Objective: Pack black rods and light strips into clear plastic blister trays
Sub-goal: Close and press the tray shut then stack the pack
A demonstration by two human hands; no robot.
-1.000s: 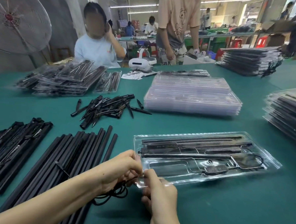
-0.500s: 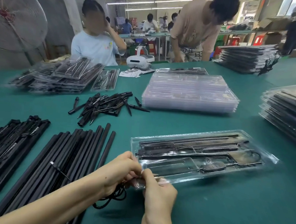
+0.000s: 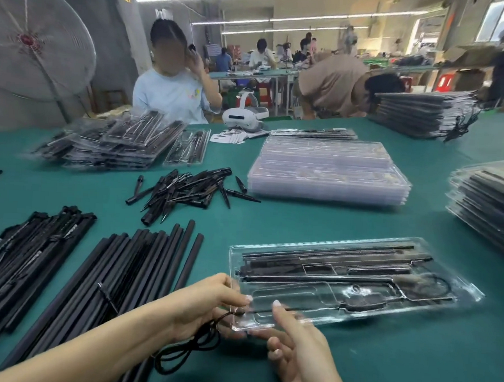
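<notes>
A clear blister tray (image 3: 470, 295) lies on the green table in front of me, with black rods and light strips (image 3: 329, 257) set in its upper slots and a small black module (image 3: 361, 303) with a thin wire lower down. My left hand (image 3: 207, 302) pinches a black cable (image 3: 190, 348) at the tray's near left corner; the cable's loops hang below my palm. My right hand (image 3: 298, 342) pinches the same corner, one finger on top and others beneath. A row of long black rods (image 3: 130, 266) lies to the left.
A stack of empty clear trays (image 3: 327, 171) sits behind the open tray. Black pointed tips (image 3: 186, 187) lie in a heap. Packed trays are piled at the left back (image 3: 113, 142), far right (image 3: 489, 209) and back right (image 3: 424, 115). People stand and sit beyond the table.
My hands have stayed at the tray's near left corner. My right hand's finger has slid onto the tray's top. The person at the back has bent further down.
</notes>
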